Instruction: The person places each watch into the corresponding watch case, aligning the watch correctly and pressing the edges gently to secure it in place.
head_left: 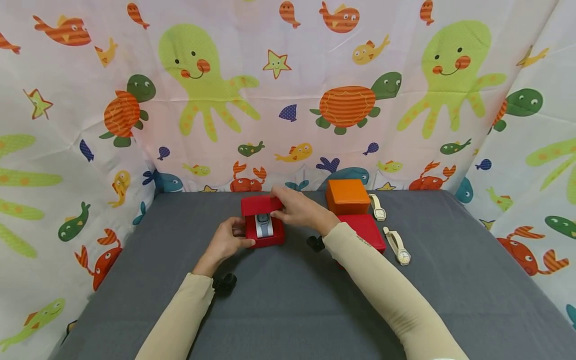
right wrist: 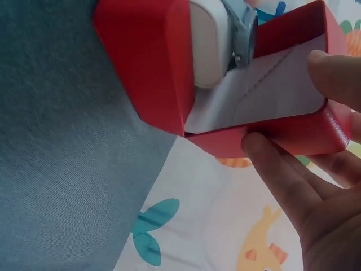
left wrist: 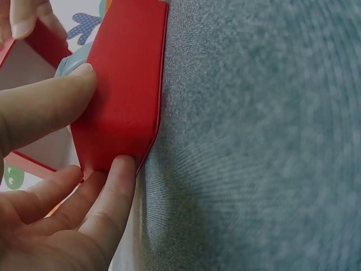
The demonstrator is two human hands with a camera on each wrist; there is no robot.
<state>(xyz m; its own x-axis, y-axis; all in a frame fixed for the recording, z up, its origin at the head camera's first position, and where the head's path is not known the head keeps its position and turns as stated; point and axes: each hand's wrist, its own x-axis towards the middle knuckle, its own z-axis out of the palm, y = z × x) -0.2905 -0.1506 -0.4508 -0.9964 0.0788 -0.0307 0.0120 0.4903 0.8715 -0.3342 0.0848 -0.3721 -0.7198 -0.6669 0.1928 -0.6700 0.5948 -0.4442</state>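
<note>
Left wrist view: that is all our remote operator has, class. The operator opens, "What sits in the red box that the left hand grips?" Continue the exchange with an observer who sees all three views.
Observer: In the red box sits a watch on a pale cushion.
Operator: Is there another red box on the table?
Observer: Yes, a second red box, partly hidden by the right sleeve.
Operator: Any loose watches?
Observer: Yes, two pale watches lie to the right of that second box.

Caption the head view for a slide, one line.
Left grip on an open red box, right grip on its raised lid, gray-strapped watch inside.
</note>
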